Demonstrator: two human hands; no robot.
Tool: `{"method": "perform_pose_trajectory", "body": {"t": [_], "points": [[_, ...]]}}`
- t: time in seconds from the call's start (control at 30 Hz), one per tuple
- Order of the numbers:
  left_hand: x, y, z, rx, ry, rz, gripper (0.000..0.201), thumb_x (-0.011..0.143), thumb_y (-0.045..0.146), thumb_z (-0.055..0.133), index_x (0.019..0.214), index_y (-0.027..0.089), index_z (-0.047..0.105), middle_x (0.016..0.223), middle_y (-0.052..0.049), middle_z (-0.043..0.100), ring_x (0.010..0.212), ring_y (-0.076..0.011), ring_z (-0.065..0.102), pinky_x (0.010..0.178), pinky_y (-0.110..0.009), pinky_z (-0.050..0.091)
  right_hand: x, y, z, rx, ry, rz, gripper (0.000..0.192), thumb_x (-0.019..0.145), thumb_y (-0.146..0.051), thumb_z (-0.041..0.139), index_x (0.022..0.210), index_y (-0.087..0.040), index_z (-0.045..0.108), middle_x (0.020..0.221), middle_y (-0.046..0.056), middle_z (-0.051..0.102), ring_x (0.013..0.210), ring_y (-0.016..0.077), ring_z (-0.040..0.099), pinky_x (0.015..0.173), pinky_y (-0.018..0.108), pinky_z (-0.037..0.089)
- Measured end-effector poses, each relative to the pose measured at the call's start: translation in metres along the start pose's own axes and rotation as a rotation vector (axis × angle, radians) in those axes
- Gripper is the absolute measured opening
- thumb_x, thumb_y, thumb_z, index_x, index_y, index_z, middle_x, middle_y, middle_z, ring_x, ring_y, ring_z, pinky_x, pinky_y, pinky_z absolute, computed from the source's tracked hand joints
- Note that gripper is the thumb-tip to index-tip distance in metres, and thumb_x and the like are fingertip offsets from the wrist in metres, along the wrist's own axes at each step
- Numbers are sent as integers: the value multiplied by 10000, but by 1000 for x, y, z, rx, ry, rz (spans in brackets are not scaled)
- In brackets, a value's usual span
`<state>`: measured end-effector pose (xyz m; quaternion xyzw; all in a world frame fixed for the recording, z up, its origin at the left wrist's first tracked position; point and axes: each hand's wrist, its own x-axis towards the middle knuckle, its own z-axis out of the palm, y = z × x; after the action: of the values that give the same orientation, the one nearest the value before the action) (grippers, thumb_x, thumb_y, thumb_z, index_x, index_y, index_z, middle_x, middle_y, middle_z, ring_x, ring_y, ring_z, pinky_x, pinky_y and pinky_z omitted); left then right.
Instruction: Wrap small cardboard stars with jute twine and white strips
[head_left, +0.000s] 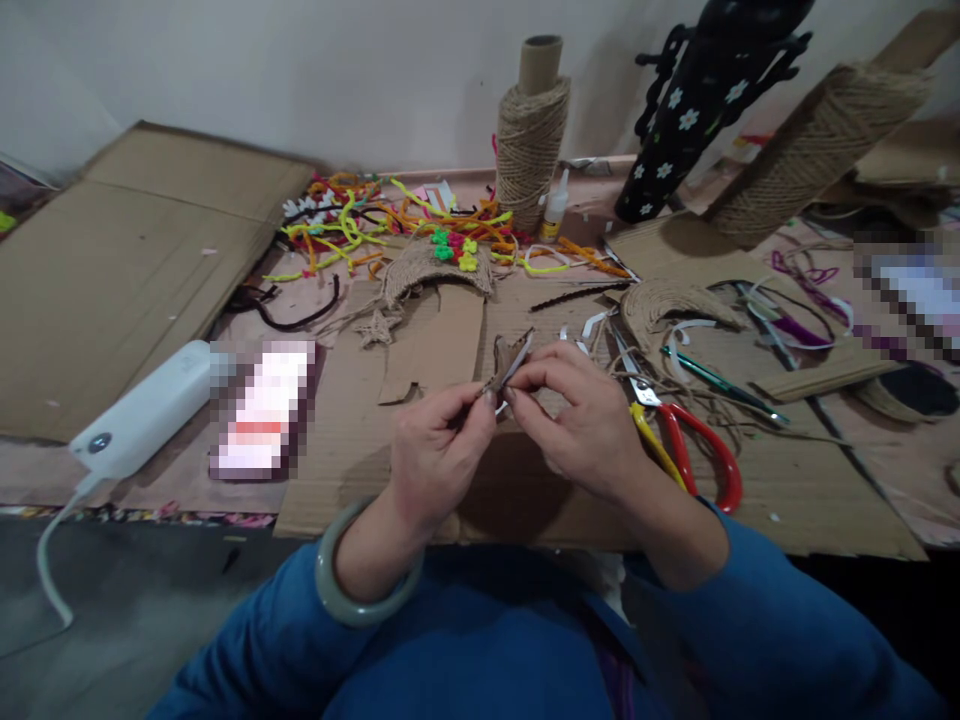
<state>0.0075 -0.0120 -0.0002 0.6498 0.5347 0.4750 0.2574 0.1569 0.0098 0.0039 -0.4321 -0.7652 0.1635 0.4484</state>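
My left hand (441,445) pinches the lower left of a small brown cardboard piece (504,362), perhaps a star, its outline partly covered by my fingers. On its right side my right hand (581,415) is closed, thumb and fingertips at a thin white strip (520,352) along the edge. Both hands are above the corrugated cardboard sheet (345,480). Just beyond them are a flat cardboard strip (439,345), a twine-wrapped star (374,328) and a twine-wrapped crescent (435,268) with green, red and yellow flowers. Scissors (660,405) with red and yellow handles lie beside my right wrist.
Colourful pipe cleaners (345,225), a twine roll (532,140) and a glue bottle (555,208) are at the back. A second crescent (652,305) and green tweezers (724,385) lie right. A phone (262,410) and white corded device (142,410) lie left.
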Motion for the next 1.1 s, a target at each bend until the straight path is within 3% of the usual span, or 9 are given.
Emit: {"method": "perform_pose_trajectory", "body": {"t": [0.3, 0.47, 0.73, 0.93, 1.1], "points": [[1, 1, 2, -155, -17, -98, 204, 820, 265, 571, 803, 146, 736, 612, -15, 686, 518, -102, 569, 499, -195, 449, 2, 0, -1, 54, 10, 32, 106, 773, -117, 566, 722, -202, 601, 735, 1, 567, 709, 135, 572, 650, 269, 469], [2, 1, 3, -301, -34, -184, 195, 810, 272, 590, 808, 138, 731, 727, -58, 745, 610, -139, 659, 577, -227, 529, 3, 0, -2, 72, 6, 30, 112, 771, -106, 566, 720, -200, 599, 742, 3, 586, 715, 133, 581, 658, 268, 475], [1, -1, 4, -477, -56, -279, 260, 784, 388, 638, 806, 146, 729, 744, -58, 744, 676, -158, 687, 644, -256, 562, 3, 0, -2, 81, 12, 30, 116, 775, -116, 548, 704, -199, 586, 726, 2, 586, 704, 137, 579, 651, 278, 476], [-2, -6, 4, -512, -107, -277, 299, 830, 415, 588, 837, 151, 728, 769, -65, 730, 699, -160, 673, 681, -273, 551, 3, 0, -2, 87, 12, 16, 120, 770, -86, 549, 708, -183, 584, 731, 11, 575, 702, 126, 573, 650, 259, 471], [0, -5, 4, -433, -67, -256, 202, 765, 351, 673, 803, 158, 722, 711, -38, 719, 634, -130, 636, 619, -231, 517, 3, -1, -2, 74, -5, 10, 116, 782, -105, 558, 715, -197, 583, 731, 3, 567, 702, 129, 576, 645, 259, 472]]}}
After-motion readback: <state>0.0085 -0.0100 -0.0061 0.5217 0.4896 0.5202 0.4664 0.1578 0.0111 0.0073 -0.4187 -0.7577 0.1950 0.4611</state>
